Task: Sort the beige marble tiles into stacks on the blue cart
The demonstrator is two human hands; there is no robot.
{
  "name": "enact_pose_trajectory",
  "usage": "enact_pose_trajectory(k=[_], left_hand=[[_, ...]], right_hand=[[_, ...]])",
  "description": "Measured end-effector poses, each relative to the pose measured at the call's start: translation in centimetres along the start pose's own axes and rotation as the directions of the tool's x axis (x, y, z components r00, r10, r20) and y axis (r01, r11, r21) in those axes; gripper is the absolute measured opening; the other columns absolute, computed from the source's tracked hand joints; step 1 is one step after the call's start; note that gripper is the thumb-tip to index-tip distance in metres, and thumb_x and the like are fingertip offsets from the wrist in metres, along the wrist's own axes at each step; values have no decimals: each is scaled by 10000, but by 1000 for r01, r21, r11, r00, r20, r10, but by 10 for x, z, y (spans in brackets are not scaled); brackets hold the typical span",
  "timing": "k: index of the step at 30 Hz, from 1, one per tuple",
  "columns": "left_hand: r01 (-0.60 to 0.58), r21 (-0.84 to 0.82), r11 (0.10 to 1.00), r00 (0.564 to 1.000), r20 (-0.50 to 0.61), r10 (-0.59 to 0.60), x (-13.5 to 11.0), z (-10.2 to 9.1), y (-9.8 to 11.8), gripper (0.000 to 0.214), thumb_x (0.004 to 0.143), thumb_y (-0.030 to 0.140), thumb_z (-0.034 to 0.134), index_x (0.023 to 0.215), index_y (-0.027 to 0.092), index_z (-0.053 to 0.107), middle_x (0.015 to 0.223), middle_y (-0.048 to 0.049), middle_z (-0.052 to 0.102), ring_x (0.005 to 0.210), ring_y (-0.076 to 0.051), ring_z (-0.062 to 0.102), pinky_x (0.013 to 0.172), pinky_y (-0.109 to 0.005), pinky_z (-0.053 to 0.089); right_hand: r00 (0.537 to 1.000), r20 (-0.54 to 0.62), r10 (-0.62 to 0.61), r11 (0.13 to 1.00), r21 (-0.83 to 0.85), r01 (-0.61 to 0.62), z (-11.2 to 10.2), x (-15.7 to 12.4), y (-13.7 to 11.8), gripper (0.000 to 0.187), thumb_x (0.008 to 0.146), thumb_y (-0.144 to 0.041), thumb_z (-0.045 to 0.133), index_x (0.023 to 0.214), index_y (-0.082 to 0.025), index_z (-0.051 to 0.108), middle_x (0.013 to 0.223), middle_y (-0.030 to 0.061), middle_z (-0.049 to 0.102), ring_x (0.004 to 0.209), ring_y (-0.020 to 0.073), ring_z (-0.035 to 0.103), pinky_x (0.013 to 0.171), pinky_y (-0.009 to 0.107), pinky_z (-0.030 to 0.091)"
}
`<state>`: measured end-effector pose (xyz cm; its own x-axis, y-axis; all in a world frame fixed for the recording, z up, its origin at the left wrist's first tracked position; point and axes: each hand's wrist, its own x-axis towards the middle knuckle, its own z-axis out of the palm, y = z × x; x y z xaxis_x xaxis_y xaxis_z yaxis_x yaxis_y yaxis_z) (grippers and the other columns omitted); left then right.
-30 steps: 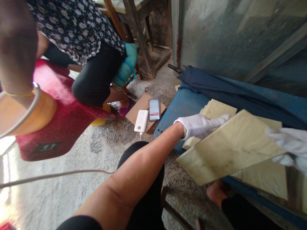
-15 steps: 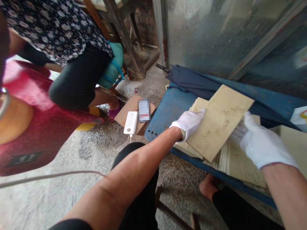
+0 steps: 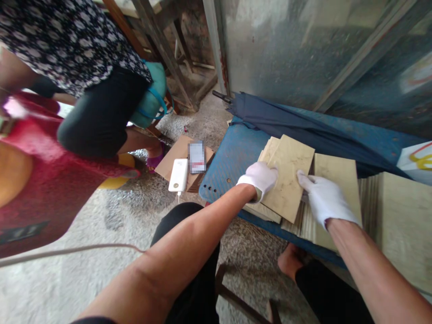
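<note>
The left hand (image 3: 258,177), in a white glove, is curled on the near left edge of a pale sheet (image 3: 290,173), thumb on top and fingers tucked at the rim, so it seems clamped on that edge. The right hand (image 3: 322,199), also gloved, lies with its fingers apart and stretched flat against the sheet's right edge, gripping nothing. The sheet lies tilted on top of a stack (image 3: 263,210) of like sheets at the left end of a blue counter (image 3: 229,164). It also partly covers a second stack (image 3: 339,173) just to the right. A third stack (image 3: 400,220) sits further right, at the near edge.

A folded umbrella (image 3: 270,114) lies along the far side of the counter, against a metal wall. On the floor to the left, a white power bank (image 3: 178,174) and a phone (image 3: 196,156) rest on a piece of cardboard (image 3: 170,158). Another person (image 3: 101,81) crouches at far left, beside a teal bag (image 3: 150,101).
</note>
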<state>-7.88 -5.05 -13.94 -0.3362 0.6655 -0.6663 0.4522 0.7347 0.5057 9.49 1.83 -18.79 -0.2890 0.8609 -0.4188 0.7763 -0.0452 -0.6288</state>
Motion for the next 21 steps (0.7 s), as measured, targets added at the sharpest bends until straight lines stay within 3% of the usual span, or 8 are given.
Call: enact_pose_trajectory(k=[13, 21], left_hand=[[-24, 257, 966, 1000, -7, 27, -2, -8, -14, 544, 910, 464, 371, 1162, 79, 661, 1203, -202, 657, 1134, -299, 635, 945, -341, 515], [-45, 356, 933, 997, -38, 63, -9, -8, -13, 460, 926, 390, 393, 1146, 99, 674, 1148, -207, 672, 1106, -297, 652, 898, -357, 540]], right_hand=[[1000, 5, 14, 982, -189, -13, 13, 1, -17, 456, 891, -533, 502, 878, -139, 732, 733, 101, 692, 734, 222, 638, 627, 274, 441], [998, 17, 58, 922, -385, -47, 11, -8, -39, 448, 912, -519, 458, 739, -180, 694, 704, 92, 678, 679, 209, 607, 590, 287, 348]])
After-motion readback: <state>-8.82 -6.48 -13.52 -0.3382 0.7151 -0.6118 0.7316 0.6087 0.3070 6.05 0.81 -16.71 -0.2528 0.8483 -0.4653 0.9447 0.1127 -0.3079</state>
